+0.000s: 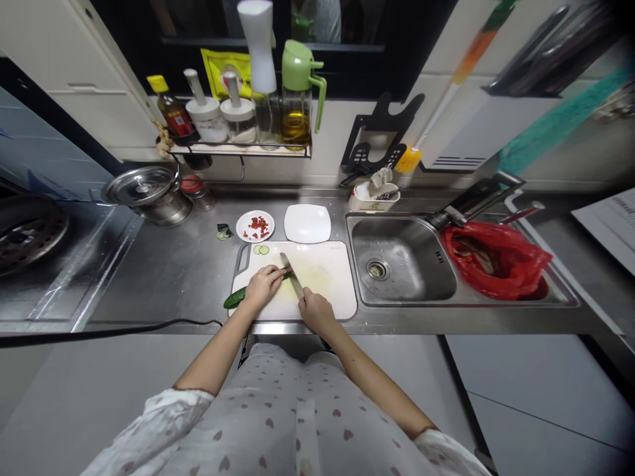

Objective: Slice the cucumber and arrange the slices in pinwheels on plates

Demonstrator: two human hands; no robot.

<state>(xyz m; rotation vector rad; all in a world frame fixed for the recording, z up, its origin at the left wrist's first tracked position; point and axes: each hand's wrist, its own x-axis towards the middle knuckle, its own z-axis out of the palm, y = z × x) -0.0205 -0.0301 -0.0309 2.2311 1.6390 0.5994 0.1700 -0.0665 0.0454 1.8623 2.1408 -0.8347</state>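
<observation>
A green cucumber (235, 299) lies slantwise across the white cutting board (337, 281). My left hand (264, 285) is closed over its upper part, fingertips close to the knife blade. In my right hand (316, 311) is the handle of a knife (292, 275), its blade angled up and left at the cucumber's end. Two pale cucumber slices (261, 250) lie near the board's upper left. Behind the board stand a white plate with chopped red pieces (255, 237) and a bare white plate (307, 223).
Dark green cucumber scraps (225, 231) lie left of the plates. A lidded steel pot (161, 198) and a red-lidded jar (197, 192) stand at the back left. Right of the board is a sink (401, 261) with a red plastic bag (496, 261) beyond it.
</observation>
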